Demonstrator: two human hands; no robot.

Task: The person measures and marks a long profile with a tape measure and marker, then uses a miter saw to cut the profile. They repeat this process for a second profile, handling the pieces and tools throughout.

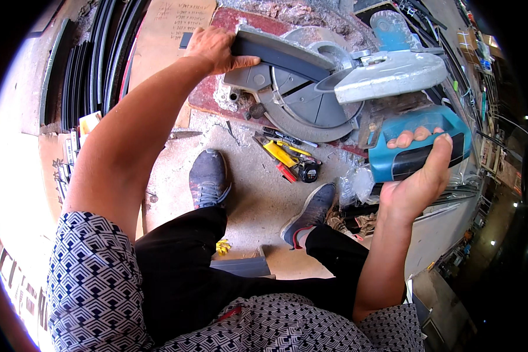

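A miter saw (311,111) with a grey base and a teal body sits in front of me, dusted with pale grit. My left hand (212,50) presses a dark grey profile strip (281,60) against the saw's fence, its fingers bent over the strip and its thumb stretched along it. Around the teal saw handle (449,120) the fingers of my right hand (419,170) are closed. The light-coloured blade guard (393,76) hangs over the strip's right end and hides the blade there.
On the floor by my shoes lie a black tape measure (309,171), a yellow utility knife (280,154), a red-handled tool (286,172) and pens. Long black strips (79,82) stand at the far left. A marked cardboard sheet (164,53) lies behind my left arm.
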